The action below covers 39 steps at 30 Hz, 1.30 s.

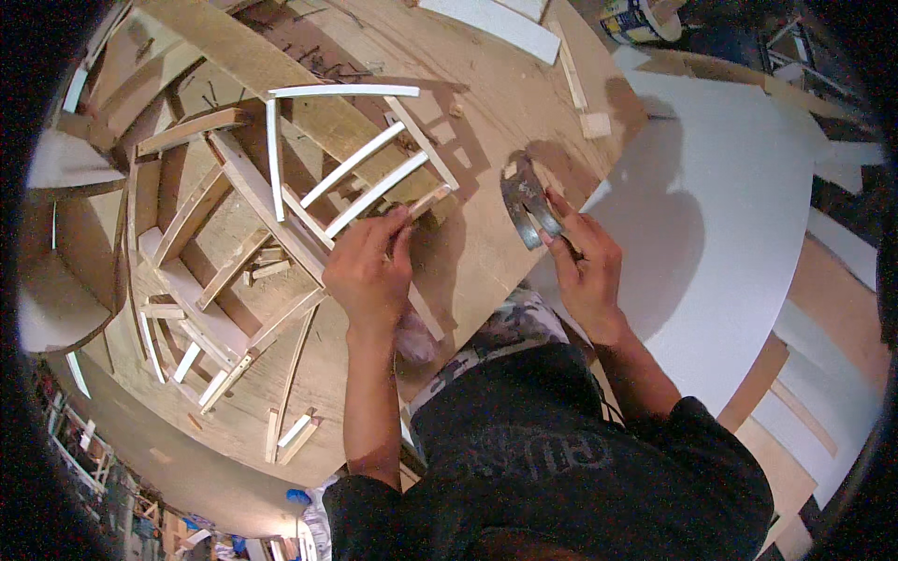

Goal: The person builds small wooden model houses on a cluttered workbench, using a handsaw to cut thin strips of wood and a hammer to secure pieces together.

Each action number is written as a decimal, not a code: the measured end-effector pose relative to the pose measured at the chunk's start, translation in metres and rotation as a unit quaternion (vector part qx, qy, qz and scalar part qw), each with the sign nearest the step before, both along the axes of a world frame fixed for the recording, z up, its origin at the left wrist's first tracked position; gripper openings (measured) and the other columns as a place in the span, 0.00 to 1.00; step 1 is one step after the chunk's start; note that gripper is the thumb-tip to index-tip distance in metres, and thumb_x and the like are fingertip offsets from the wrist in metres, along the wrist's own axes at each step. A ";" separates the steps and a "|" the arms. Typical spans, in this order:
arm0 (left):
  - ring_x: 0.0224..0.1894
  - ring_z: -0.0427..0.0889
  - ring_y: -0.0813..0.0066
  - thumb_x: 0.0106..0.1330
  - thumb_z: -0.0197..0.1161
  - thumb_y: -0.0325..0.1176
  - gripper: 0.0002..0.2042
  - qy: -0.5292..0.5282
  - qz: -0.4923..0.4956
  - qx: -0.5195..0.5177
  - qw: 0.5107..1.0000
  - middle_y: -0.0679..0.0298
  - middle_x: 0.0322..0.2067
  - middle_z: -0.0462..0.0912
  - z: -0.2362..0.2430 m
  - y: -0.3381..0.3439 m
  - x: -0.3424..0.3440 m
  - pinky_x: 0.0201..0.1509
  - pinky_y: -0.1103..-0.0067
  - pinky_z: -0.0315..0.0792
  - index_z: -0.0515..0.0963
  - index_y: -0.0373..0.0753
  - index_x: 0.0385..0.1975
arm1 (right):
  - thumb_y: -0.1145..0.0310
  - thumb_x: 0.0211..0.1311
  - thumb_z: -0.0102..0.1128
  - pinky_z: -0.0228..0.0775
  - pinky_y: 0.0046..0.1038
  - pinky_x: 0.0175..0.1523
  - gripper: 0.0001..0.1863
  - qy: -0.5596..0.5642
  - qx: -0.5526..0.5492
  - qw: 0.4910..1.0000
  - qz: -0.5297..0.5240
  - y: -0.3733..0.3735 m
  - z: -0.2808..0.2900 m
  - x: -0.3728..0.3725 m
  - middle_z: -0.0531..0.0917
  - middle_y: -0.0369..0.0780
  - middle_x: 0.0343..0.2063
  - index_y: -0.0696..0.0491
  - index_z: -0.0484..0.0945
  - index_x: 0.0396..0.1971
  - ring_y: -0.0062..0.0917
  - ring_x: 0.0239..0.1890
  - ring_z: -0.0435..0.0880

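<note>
On the plywood bench (505,103), the left hand (369,271) pinches a slat (426,201) pointing up-right; the right hand (585,266) grips a hammer (526,201) nearby.

Both forearms bare, rising from the lower edge of the frame out of dark short sleeves. Left forearm near vertical, just left of centre, wrist straight. Left hand (371,271) at mid-frame, back of the hand toward the camera, fingers curled and gathered upward, thumb and forefinger pinched together at the top. Right forearm slanting up and leftward from the lower right, elbow bent, wrist slightly cocked. Right hand (585,262) right of centre, level with the left and well apart from it — back also to the camera, fingers extended toward the upper left, fingertips pressed down, thumb tucked along the inner side.
</note>
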<state>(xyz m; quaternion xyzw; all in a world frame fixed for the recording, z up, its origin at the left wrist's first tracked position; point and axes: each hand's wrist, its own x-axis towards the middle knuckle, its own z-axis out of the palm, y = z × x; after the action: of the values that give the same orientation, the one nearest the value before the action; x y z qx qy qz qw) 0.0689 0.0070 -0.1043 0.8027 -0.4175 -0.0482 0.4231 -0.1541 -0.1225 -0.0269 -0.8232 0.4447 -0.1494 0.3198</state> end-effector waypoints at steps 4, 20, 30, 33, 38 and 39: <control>0.37 0.89 0.65 0.54 0.80 0.28 0.14 -0.031 -0.003 0.042 0.999 0.68 0.34 0.89 0.013 -0.002 -0.003 0.41 0.71 0.82 0.90 0.49 0.40 | 0.77 0.67 0.68 0.79 0.31 0.51 0.26 0.033 -0.086 0.996 -0.020 -0.029 -0.048 -0.016 0.88 0.50 0.49 0.49 0.82 0.66 0.39 0.46 0.88; 0.37 0.86 0.66 0.52 0.80 0.24 0.13 -0.059 0.053 -0.025 0.997 0.67 0.33 0.87 0.015 -0.010 -0.016 0.44 0.71 0.80 0.91 0.44 0.37 | 0.76 0.67 0.68 0.73 0.35 0.67 0.25 0.016 -0.118 0.992 0.033 -0.093 -0.086 -0.019 0.85 0.44 0.59 0.51 0.82 0.64 0.40 0.63 0.81; 0.55 0.85 0.54 0.59 0.76 0.22 0.19 -0.062 0.254 0.002 0.965 0.54 0.50 0.88 0.023 0.070 -0.048 0.62 0.66 0.78 0.88 0.37 0.52 | 0.72 0.70 0.66 0.67 0.37 0.70 0.25 -0.009 -0.169 0.981 0.092 -0.078 -0.048 0.012 0.81 0.45 0.59 0.55 0.80 0.67 0.37 0.63 0.78; 0.64 0.79 0.51 0.61 0.77 0.25 0.25 -0.033 0.310 0.040 0.949 0.52 0.60 0.83 0.018 0.101 -0.051 0.70 0.61 0.72 0.82 0.37 0.61 | 0.71 0.71 0.65 0.71 0.35 0.66 0.27 -0.072 0.088 0.990 0.078 -0.055 -0.043 0.040 0.82 0.45 0.58 0.58 0.77 0.69 0.34 0.59 0.81; 0.70 0.74 0.57 0.56 0.78 0.28 0.35 -0.103 0.252 0.164 0.948 0.61 0.65 0.79 0.012 0.116 -0.019 0.79 0.57 0.62 0.78 0.45 0.68 | 0.59 0.71 0.68 0.73 0.39 0.67 0.33 -0.070 0.094 0.979 0.166 -0.038 -0.050 0.078 0.84 0.51 0.57 0.54 0.73 0.72 0.42 0.58 0.83; 0.70 0.74 0.57 0.56 0.78 0.28 0.35 -0.100 0.255 0.161 0.948 0.61 0.65 0.79 0.008 0.114 -0.011 0.79 0.57 0.62 0.78 0.45 0.68 | 0.58 0.72 0.68 0.73 0.39 0.66 0.34 -0.082 0.130 0.977 0.145 -0.030 -0.045 0.089 0.83 0.52 0.58 0.55 0.72 0.73 0.42 0.57 0.84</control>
<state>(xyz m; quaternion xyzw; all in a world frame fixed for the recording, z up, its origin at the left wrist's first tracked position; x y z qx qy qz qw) 0.0578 0.1209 -0.0960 0.9405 -0.2254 0.0751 0.2430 -0.0654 -0.1529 -0.0718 -0.8153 0.3079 -0.1093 0.4781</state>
